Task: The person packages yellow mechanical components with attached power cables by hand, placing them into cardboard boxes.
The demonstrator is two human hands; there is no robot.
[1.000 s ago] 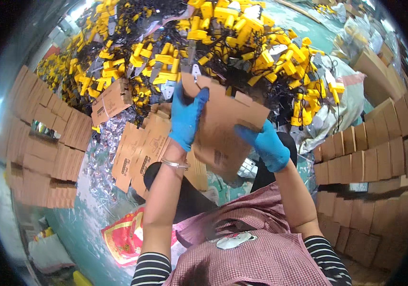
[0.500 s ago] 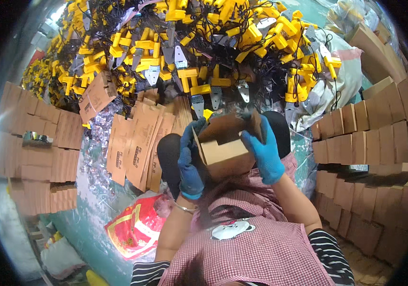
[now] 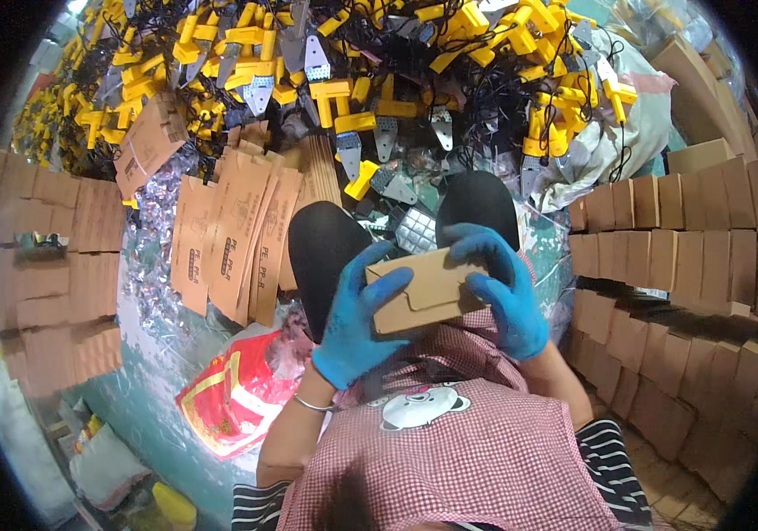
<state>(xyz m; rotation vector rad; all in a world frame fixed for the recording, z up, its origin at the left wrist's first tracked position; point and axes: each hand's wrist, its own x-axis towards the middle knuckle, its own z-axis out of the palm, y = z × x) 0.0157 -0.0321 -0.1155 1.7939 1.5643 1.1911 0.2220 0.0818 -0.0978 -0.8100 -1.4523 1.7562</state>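
A small brown cardboard box point(image 3: 428, 288) rests over my lap, held between both gloved hands. Its flap is folded down, with the edge of a cut-out tab showing across the face turned up to me. My left hand point(image 3: 357, 311) grips the left end, thumb on top and fingers beneath. On the right end, my right hand point(image 3: 505, 294) is closed with its thumb pressing the face and its fingers bent around the far corner. Beyond my knees lies a yellow-handled tool point(image 3: 361, 180) with a metal plate, beside a silvery gridded piece point(image 3: 416, 232).
A heap of yellow-handled corded tools point(image 3: 335, 93) spreads ahead. Flat cardboard cartons point(image 3: 220, 230) lean at the left of my knees, near a red plastic bag point(image 3: 237, 389). Stacked brown boxes stand on the right point(image 3: 698, 265) and left point(image 3: 60, 274). A white sack point(image 3: 614, 150) lies far right.
The box stood open at its top; now its flap is down. Both hands have shifted their grip onto its ends, and the box has come flat. The view has moved slightly.
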